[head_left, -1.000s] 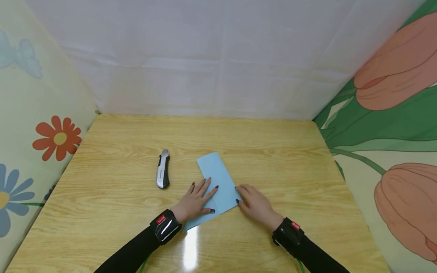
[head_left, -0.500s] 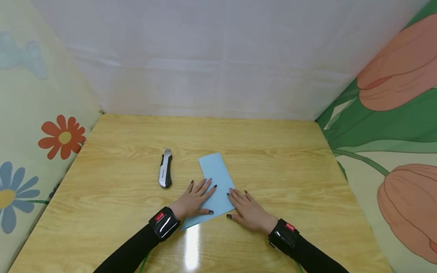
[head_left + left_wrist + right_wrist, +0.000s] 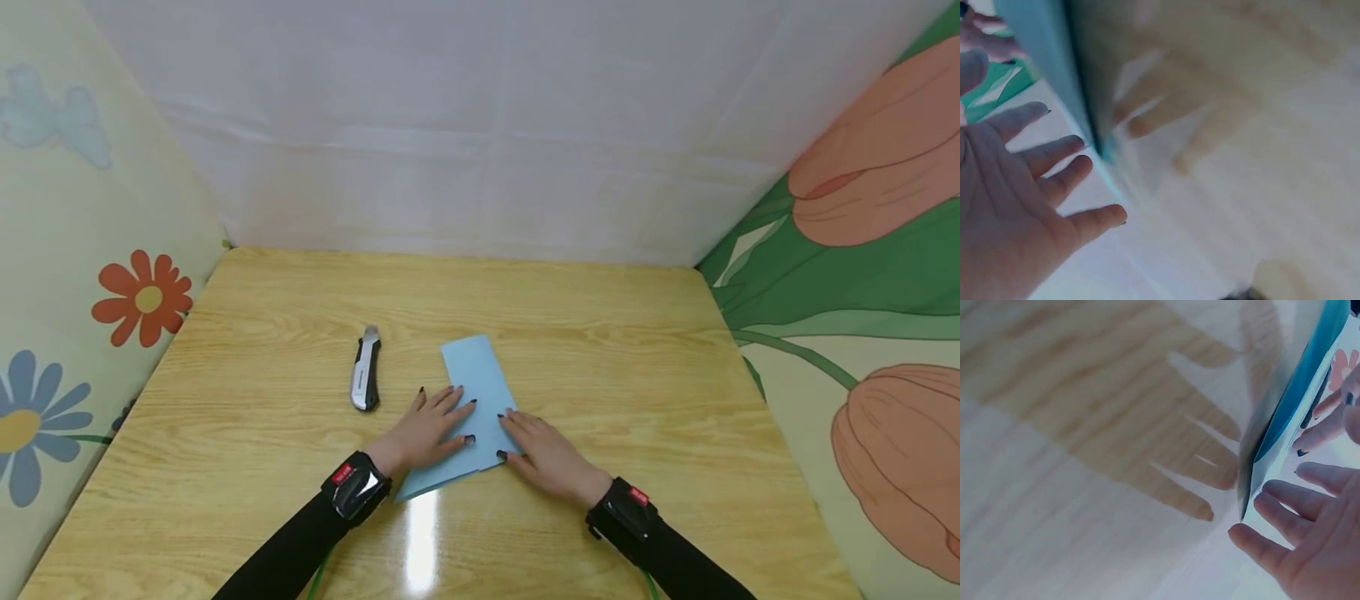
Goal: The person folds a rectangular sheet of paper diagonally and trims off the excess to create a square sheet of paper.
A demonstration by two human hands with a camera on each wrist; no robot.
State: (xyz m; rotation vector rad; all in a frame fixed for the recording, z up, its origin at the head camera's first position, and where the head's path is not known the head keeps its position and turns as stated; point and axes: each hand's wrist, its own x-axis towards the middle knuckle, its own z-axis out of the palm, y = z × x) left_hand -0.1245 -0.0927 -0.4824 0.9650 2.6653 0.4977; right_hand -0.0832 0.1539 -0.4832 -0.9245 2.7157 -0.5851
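A light blue sheet of folded paper (image 3: pixel 476 371) lies tilted on the wooden table, its lower edge showing a small step between layers. My left hand (image 3: pixel 427 432) rests on its left part, palm down with the fingers spread. At the lower right edge, my right hand (image 3: pixel 546 457) touches the paper with extended fingertips and thumb, covering that corner. In the left wrist view, the left hand (image 3: pixel 1029 194) has its fingers apart beside the blue paper edge (image 3: pixel 1054 69). The right wrist view shows the right hand (image 3: pixel 1310 528) with nearly straight fingers along the paper (image 3: pixel 1300 387).
A grey and black utility knife (image 3: pixel 365 369) lies left of the paper. The glossy wooden table (image 3: pixel 615 350) reflects light near its front. A white cloth (image 3: pixel 465 125) hangs behind, and flower-printed panels (image 3: pixel 885 292) flank both sides.
My right hand has shifted left, its fingertips moving onto the paper's right edge, then its thumb onto the lower corner. The left hand has slid slightly away from me across the paper.
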